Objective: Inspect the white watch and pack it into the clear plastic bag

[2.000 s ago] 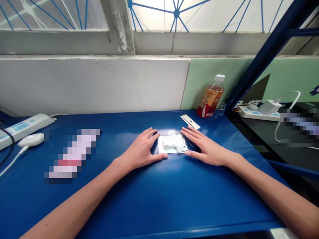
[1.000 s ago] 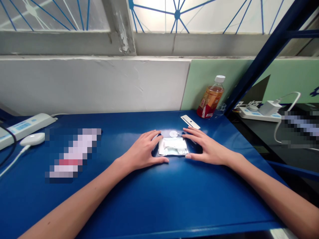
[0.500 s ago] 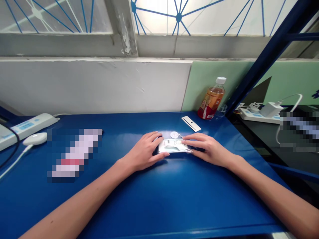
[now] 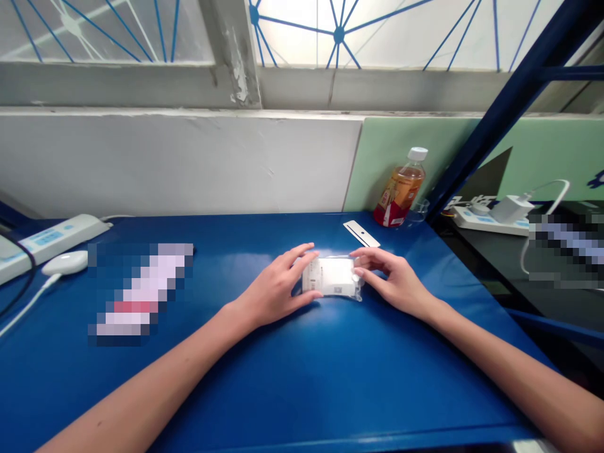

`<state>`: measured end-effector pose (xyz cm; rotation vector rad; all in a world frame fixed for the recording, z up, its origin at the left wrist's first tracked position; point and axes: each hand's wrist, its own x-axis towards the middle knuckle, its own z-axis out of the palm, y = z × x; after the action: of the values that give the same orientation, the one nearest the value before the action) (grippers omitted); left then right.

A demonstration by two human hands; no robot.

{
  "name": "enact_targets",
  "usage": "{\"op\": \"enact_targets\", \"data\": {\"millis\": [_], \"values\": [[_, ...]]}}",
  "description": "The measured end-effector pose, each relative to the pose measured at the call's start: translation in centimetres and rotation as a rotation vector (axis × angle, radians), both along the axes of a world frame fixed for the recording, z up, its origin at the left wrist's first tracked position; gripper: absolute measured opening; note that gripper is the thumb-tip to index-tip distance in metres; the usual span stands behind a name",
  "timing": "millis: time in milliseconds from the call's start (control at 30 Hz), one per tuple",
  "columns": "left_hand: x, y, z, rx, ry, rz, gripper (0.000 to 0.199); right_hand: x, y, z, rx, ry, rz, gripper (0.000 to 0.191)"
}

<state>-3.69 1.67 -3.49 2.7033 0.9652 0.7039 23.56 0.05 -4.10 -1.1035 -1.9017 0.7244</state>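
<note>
A small white packet [image 4: 333,277] in clear, crinkled plastic lies low over the blue table, its flat printed face toward me. My left hand [image 4: 278,286] grips its left end, thumb along the near edge and index finger at the far edge, the other fingers stretched out. At the right end, my right hand [image 4: 394,277] pinches the plastic between thumb and fingers. Just behind the packet lies a flat white card [image 4: 361,234] with a dark slot and a small dark dot.
A bottle with an orange and red label [image 4: 401,189] stands at the back right, beside a small clear cup [image 4: 418,212]. On the left are a white power strip [image 4: 61,242], a white corded device [image 4: 66,263] and a pixelated object [image 4: 146,289]. The blue table [image 4: 302,377] meets a wall behind.
The packet has been turned over: the side with a round white tag gave way to a flat white printed face. My right hand's fingers have curled in around its right end.
</note>
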Motion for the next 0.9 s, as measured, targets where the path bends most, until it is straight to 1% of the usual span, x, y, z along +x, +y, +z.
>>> {"op": "enact_targets", "data": {"millis": [67,167,267,367,433,633,900], "values": [[0.0,0.1,0.0,-0.047,0.037,-0.005,0.073,0.1,0.1,-0.4,0.051,-0.091,-0.021,0.025],[-0.1,0.2,0.0,-0.100,0.058,0.003,0.071,0.5,0.3,-0.6,0.156,-0.255,-0.042,0.031],[-0.2,0.3,0.0,-0.114,0.094,0.015,0.066,0.9,0.3,-0.4,0.206,-0.389,0.044,0.044],[-0.4,0.5,0.0,-0.122,0.167,0.049,0.067,1.3,0.4,-0.3,0.203,-0.501,0.131,0.060],[-0.5,0.5,0.1,-0.134,0.198,0.068,0.069,1.5,0.5,-0.2,0.197,-0.557,0.156,0.066],[-0.8,0.7,0.4,-0.158,0.222,0.082,0.075,1.6,0.6,-0.2,0.197,-0.630,0.166,0.074],[-0.4,0.5,0.0,-0.235,0.158,0.165,0.082,1.7,0.5,-0.2,0.160,-0.679,0.165,0.078]]}}
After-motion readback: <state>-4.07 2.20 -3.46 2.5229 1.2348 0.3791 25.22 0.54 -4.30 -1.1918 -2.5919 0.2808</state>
